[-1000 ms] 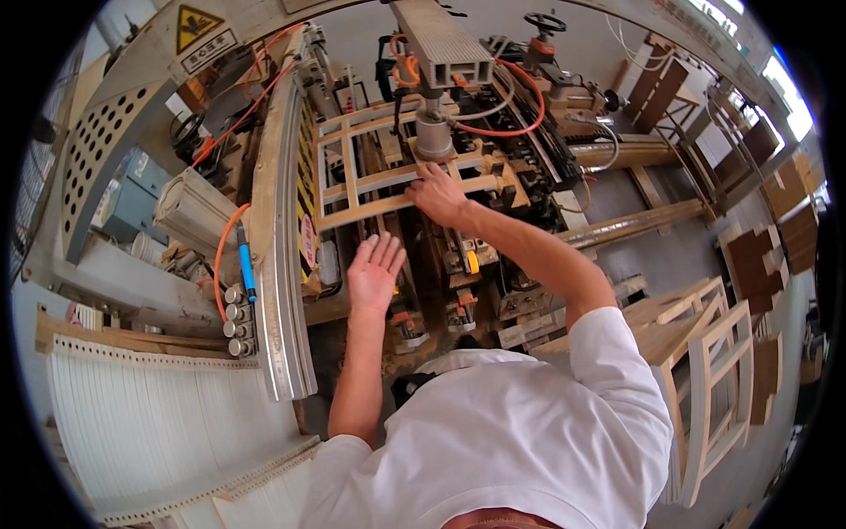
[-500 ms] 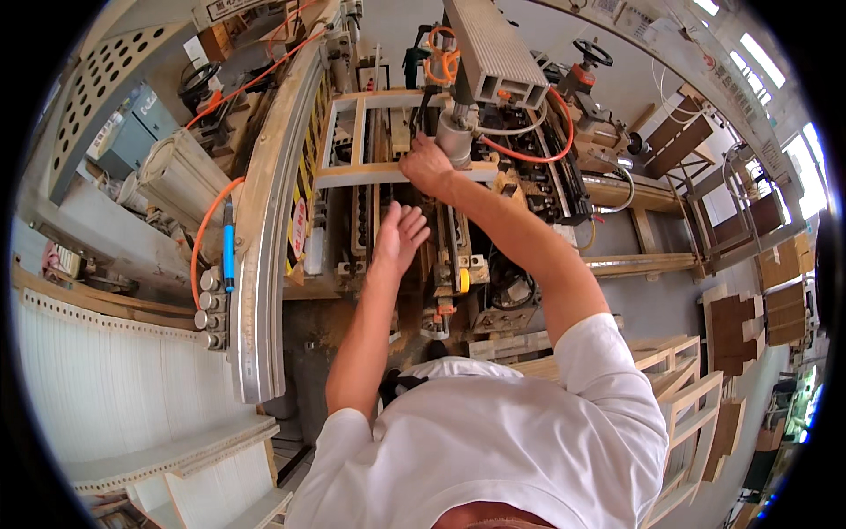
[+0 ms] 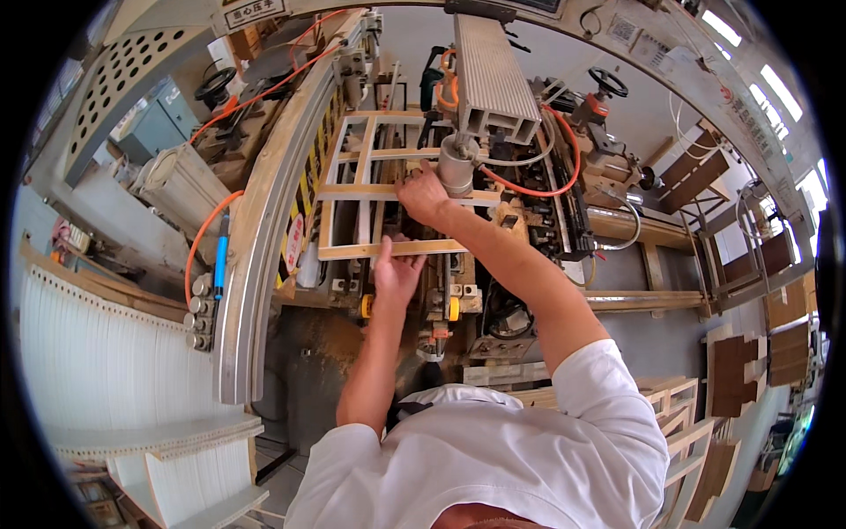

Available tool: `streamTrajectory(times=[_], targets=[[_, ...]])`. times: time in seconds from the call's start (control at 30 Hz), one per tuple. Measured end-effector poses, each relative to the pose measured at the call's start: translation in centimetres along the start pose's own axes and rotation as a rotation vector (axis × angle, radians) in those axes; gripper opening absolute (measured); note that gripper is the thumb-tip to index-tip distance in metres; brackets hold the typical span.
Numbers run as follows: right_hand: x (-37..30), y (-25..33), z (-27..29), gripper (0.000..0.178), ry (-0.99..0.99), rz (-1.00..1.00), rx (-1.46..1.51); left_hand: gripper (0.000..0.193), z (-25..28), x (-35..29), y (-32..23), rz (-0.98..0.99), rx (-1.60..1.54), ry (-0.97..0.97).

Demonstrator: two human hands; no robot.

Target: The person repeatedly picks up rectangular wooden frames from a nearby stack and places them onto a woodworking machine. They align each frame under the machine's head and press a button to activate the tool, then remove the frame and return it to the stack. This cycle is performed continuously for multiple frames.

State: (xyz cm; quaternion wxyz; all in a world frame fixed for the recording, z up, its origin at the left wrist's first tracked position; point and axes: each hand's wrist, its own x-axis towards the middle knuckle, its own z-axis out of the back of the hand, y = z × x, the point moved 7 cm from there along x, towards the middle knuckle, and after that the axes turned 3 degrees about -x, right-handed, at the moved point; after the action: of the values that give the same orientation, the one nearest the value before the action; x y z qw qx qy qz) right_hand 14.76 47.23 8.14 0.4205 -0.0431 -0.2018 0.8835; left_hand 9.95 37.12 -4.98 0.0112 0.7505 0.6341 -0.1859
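Observation:
A pale wooden frame with several cross rails lies flat on the bed of a woodworking machine in front of me. My right hand is closed over a middle rail, right beside the grey clamp cylinder. My left hand holds the frame's near rail from below, thumb up against the wood. Both forearms reach forward from my white sleeves.
A ribbed grey beam carries the cylinder, with orange hoses around it. A curved metal guard with yellow-black stripes runs along the left. White ribbed panels stand at left. Stacked pale frames and dark brown panels are at right.
My left hand, open with spread fingers below the frame before, has come up onto the near rail. My right hand stays on the middle rail. The view has moved closer.

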Motion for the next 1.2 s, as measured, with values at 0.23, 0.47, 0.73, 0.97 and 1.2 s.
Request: streamTrajectory(times=[0.23,0.47,0.73,0.97,1.2], targets=[[0.7,0.3,0.6,0.019,-0.017,0.005,-0.003,0.034,-0.5,0.8,-1.4,-0.13,0.176,-0.093],[1.0,0.1,0.9,0.017,0.032,-0.017,0.055,0.029,-0.2,0.7,-3.6,-0.124,0.211,-0.083],[0.8,-0.2,-0.2,0.016,0.117,-0.026,0.013,0.023,2.4,-16.0,0.7,-0.082,0.046,-0.17],[1.4,0.7,-1.8,0.017,0.156,-0.039,-0.006,0.023,6.4,-31.1,-0.7,0.192,0.163,-0.093],[2.0,1.0,-1.8,0.012,0.12,-0.134,-0.083,0.02,8.8,-37.1,-3.4,0.21,0.203,-0.061]])
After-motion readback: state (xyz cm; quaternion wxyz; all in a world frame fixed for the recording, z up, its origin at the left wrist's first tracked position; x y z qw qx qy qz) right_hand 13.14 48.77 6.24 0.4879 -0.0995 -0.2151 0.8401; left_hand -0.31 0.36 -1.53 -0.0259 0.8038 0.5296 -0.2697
